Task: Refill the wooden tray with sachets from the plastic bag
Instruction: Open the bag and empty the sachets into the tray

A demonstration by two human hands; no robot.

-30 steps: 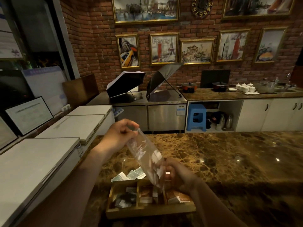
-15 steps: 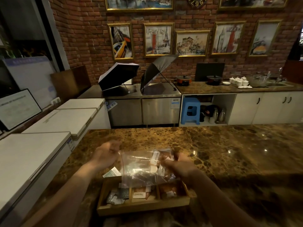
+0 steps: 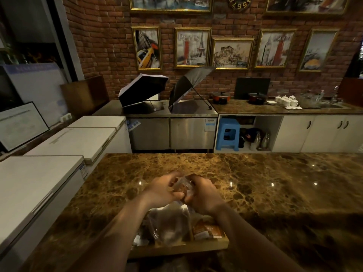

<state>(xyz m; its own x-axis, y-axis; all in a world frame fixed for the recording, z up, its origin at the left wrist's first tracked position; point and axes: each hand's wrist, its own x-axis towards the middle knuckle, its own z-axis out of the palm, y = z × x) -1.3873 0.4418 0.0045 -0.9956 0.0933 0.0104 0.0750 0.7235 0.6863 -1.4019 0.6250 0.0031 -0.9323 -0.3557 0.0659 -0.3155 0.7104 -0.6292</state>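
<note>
A clear plastic bag (image 3: 172, 222) hangs between my hands over the wooden tray (image 3: 182, 249) on the marble counter. My left hand (image 3: 164, 191) and my right hand (image 3: 202, 194) are close together, both pinching the bag's top edge. Brown sachets (image 3: 208, 230) lie in the tray's right compartment; a pale sachet (image 3: 140, 241) shows in the left part. My forearms and the bag hide most of the tray's inside.
The brown marble counter (image 3: 265, 183) stretches far and right of the tray. White chest freezers (image 3: 39, 173) stand to the left. Behind are a steel counter with two opened umbrellas (image 3: 143, 91), a blue stool (image 3: 227, 134) and white cabinets.
My hands came together from holding the bag spread wide, and now grip its top near each other. The bag hangs lower over the tray. The camera tilted down.
</note>
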